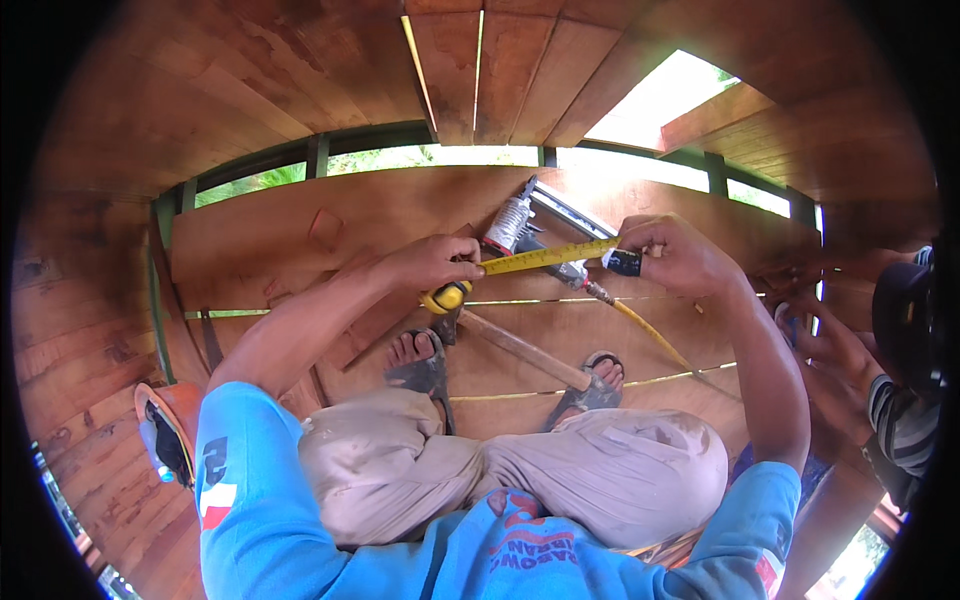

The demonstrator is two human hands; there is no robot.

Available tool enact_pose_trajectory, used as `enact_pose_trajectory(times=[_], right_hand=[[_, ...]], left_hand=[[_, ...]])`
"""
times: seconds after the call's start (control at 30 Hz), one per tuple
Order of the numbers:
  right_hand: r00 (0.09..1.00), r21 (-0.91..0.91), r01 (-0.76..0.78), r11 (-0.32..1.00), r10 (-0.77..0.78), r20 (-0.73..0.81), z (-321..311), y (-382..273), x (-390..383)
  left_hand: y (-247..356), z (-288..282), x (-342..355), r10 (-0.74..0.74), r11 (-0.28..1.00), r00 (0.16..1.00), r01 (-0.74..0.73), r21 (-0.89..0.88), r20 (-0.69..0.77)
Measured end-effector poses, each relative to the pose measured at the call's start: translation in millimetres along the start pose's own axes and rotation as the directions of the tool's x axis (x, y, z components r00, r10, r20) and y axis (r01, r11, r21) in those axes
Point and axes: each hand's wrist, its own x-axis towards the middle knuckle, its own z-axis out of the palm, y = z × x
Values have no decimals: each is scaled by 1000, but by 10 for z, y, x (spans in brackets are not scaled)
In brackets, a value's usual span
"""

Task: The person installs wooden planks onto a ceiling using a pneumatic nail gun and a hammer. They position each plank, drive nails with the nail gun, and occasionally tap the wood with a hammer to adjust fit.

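Observation:
My left hand point(450, 262) grips a yellow-and-black tape measure point(445, 297), its yellow blade point(540, 256) stretched across to my right hand point(665, 260), which has closed fingers on the blade's far end. A black-and-white item, possibly a wrap, is at my right fingers. Just behind the blade, a silver-and-black nail gun point(510, 220) lies on the boards, with a yellow hose point(650, 330) running toward the lower right. A hammer with a long wooden handle point(520, 350) lies between my sandalled feet, its head partly hidden.
A co-worker point(890, 370) in dark cap and striped sleeve reaches in from the right. An orange helmet-like object point(172, 420) sits at my left. Wooden boards point(300, 220) form the floor and surrounding walls, with gaps and a bright opening point(660, 95) beyond.

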Motion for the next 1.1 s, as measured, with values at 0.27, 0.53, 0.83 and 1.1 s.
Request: enact_pose_trajectory(times=[0.27,0.53,0.83,1.1], right_hand=[[923,-160,246,956,-281,-263,311,358,304],[935,281,103,954,3,-354,1214,1236,379],[952,459,-44,887,177,-249,1324,1426,486],[942,190,-122,974,174,-288,799,1412,1277]], left_hand=[[-138,-276,-239,-172,985,973,165,-57,-151],[-690,-1432,-6,-107,899,899,270,346,-424],[-750,-1753,695,-56,850,918,250,464,-393],[-973,-1796,868,-231,877,912,346,333,-339]])
